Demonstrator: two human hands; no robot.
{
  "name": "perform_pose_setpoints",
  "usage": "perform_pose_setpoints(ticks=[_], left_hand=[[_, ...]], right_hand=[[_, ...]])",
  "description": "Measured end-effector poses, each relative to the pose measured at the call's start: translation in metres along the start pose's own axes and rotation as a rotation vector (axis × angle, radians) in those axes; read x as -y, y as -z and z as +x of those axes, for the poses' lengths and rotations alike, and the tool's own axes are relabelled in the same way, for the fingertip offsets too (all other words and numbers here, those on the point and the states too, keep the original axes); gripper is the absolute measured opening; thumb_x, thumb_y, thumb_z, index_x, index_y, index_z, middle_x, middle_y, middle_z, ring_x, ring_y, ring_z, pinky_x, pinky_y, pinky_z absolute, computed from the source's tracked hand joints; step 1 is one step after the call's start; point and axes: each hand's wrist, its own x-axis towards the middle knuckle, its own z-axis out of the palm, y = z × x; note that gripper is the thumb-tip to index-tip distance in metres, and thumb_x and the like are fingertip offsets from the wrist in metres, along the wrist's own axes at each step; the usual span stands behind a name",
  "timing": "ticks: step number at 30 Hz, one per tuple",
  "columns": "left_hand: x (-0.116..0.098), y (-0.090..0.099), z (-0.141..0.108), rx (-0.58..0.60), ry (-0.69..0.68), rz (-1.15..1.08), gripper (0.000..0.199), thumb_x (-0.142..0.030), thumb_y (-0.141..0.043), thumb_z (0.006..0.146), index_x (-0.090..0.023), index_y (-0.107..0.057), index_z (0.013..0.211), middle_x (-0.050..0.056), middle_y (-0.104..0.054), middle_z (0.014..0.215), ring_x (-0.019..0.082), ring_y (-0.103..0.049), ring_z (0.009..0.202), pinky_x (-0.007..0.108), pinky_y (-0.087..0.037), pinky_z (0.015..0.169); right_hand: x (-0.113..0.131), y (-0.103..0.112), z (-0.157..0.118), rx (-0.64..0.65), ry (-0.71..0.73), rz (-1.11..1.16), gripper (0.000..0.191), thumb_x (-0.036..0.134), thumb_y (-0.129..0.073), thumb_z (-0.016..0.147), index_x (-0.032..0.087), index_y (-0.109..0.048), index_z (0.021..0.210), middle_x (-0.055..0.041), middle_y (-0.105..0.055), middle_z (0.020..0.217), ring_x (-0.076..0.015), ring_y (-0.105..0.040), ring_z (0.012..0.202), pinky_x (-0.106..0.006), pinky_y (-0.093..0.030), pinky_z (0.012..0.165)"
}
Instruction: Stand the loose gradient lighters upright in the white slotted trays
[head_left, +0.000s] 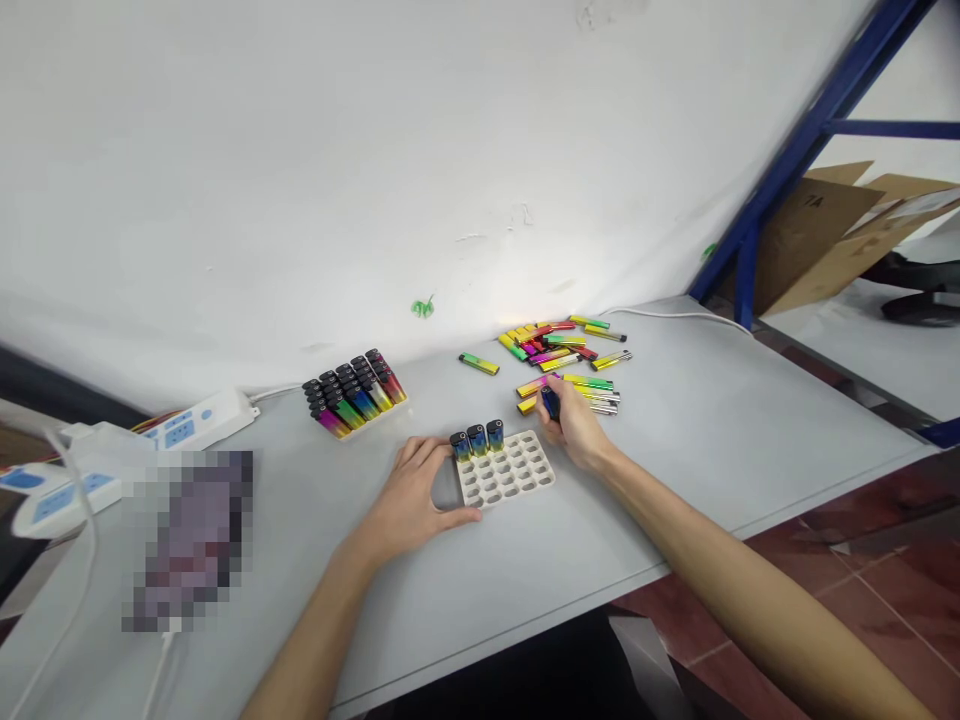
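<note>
A white tray with rows of holes (514, 478) lies on the table, and three blue-and-yellow lighters (477, 441) stand upright in its back row. My left hand (409, 492) grips the tray's left side, thumb at the front corner and fingers by the back corner. Just beyond the tray's back right corner, my right hand (576, 422) is closed around a dark blue lighter (550, 402). Under and beside that hand lie several loose lighters (589, 383). A larger pile of colourful lighters (555, 345) spreads behind it, near the wall.
A second tray of upright lighters (354, 393) stands at the back left. Power strips (187, 425), white cables and a pixelated object (199, 540) occupy the left side. One green-and-yellow lighter (478, 364) lies apart. Blue metal frame (814, 125) and cardboard boxes (817, 235) are at right.
</note>
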Motion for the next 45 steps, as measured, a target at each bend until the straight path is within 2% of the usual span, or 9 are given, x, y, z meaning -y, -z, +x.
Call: perform_pose_setpoints(ticks=[6, 14, 21, 24, 28, 31, 35, 40, 45], left_hand=[[-0.0001, 0.0003, 0.0000, 0.008, 0.009, 0.006, 0.067, -0.066, -0.077, 0.071, -0.024, -0.057, 0.120, 0.009, -0.058, 0.124, 0.034, -0.046, 0.121, 0.050, -0.044, 0.101], [-0.0003, 0.0000, 0.0013, 0.016, 0.008, 0.013, 0.067, -0.067, -0.075, 0.072, -0.024, -0.056, 0.120, 0.009, -0.058, 0.127, 0.033, -0.045, 0.123, 0.050, -0.043, 0.103], [-0.0013, 0.0004, 0.0011, 0.018, 0.022, 0.004, 0.067, -0.067, -0.077, 0.071, -0.023, -0.058, 0.118, 0.009, -0.058, 0.125, 0.033, -0.046, 0.123, 0.050, -0.044, 0.102], [-0.0011, 0.0007, 0.0003, 0.022, 0.027, 0.010, 0.068, -0.068, -0.076, 0.071, -0.023, -0.058, 0.118, 0.009, -0.058, 0.125, 0.034, -0.045, 0.123, 0.050, -0.045, 0.102], [-0.0004, 0.0005, -0.0005, 0.027, 0.029, 0.012, 0.068, -0.068, -0.075, 0.071, -0.023, -0.057, 0.119, 0.009, -0.057, 0.127, 0.033, -0.044, 0.124, 0.051, -0.044, 0.104], [-0.0008, 0.0004, -0.0002, 0.029, 0.031, 0.014, 0.068, -0.068, -0.075, 0.072, -0.023, -0.057, 0.119, 0.009, -0.057, 0.127, 0.034, -0.044, 0.124, 0.051, -0.044, 0.104], [-0.0012, 0.0008, 0.0005, 0.028, 0.026, 0.012, 0.066, -0.066, -0.076, 0.072, -0.023, -0.057, 0.118, 0.008, -0.057, 0.127, 0.033, -0.045, 0.124, 0.050, -0.044, 0.104], [0.0000, 0.0006, 0.0003, 0.027, 0.011, 0.010, 0.066, -0.065, -0.076, 0.073, -0.024, -0.057, 0.120, 0.008, -0.058, 0.127, 0.033, -0.044, 0.124, 0.050, -0.043, 0.104], [-0.0002, 0.0005, 0.0005, 0.028, 0.016, 0.014, 0.064, -0.065, -0.076, 0.072, -0.024, -0.057, 0.117, 0.008, -0.058, 0.126, 0.033, -0.045, 0.123, 0.049, -0.044, 0.102]], right_hand=[[0.0040, -0.0024, -0.0013, -0.029, -0.024, 0.054, 0.051, 0.055, -0.042, 0.092, 0.023, -0.044, 0.052, 0.0054, -0.024, 0.039, -0.0089, -0.016, 0.037, -0.026, -0.014, 0.040], [0.0019, -0.0010, -0.0016, -0.031, 0.008, -0.004, 0.060, 0.072, -0.044, 0.089, 0.022, -0.047, 0.056, 0.0053, -0.026, 0.040, -0.0085, -0.018, 0.037, -0.026, -0.015, 0.041], [0.0008, -0.0010, -0.0016, -0.038, 0.014, -0.033, 0.054, 0.054, -0.039, 0.095, 0.022, -0.045, 0.052, 0.0050, -0.026, 0.038, -0.0090, -0.019, 0.036, -0.026, -0.018, 0.039], [0.0013, -0.0021, -0.0026, -0.058, 0.017, -0.055, 0.053, 0.055, -0.038, 0.096, 0.022, -0.046, 0.055, 0.0057, -0.026, 0.039, -0.0093, -0.019, 0.036, -0.026, -0.018, 0.039], [0.0033, -0.0046, -0.0070, -0.066, 0.169, -0.219, 0.055, 0.061, -0.034, 0.098, 0.020, -0.060, 0.072, 0.0046, -0.034, 0.049, -0.0117, -0.031, 0.045, -0.027, -0.028, 0.046], [0.0032, -0.0042, -0.0084, -0.028, 0.355, -0.375, 0.053, 0.056, -0.030, 0.102, 0.018, -0.066, 0.097, 0.0003, -0.051, 0.067, -0.0150, -0.050, 0.064, -0.029, -0.043, 0.064], [0.0013, -0.0003, -0.0050, 0.054, 0.403, -0.504, 0.032, 0.047, -0.058, 0.093, 0.019, -0.065, 0.106, -0.0044, -0.067, 0.094, -0.0193, -0.062, 0.089, -0.034, -0.048, 0.085], [-0.0009, 0.0016, -0.0031, 0.196, 0.353, -0.335, 0.029, 0.042, -0.072, 0.084, 0.020, -0.061, 0.100, -0.0046, -0.072, 0.094, -0.0204, -0.069, 0.090, -0.036, -0.053, 0.085], [0.0016, -0.0009, -0.0076, 0.243, 0.380, -0.458, 0.025, 0.041, -0.069, 0.087, 0.021, -0.057, 0.096, -0.0011, -0.070, 0.086, -0.0171, -0.066, 0.080, -0.033, -0.053, 0.078]])
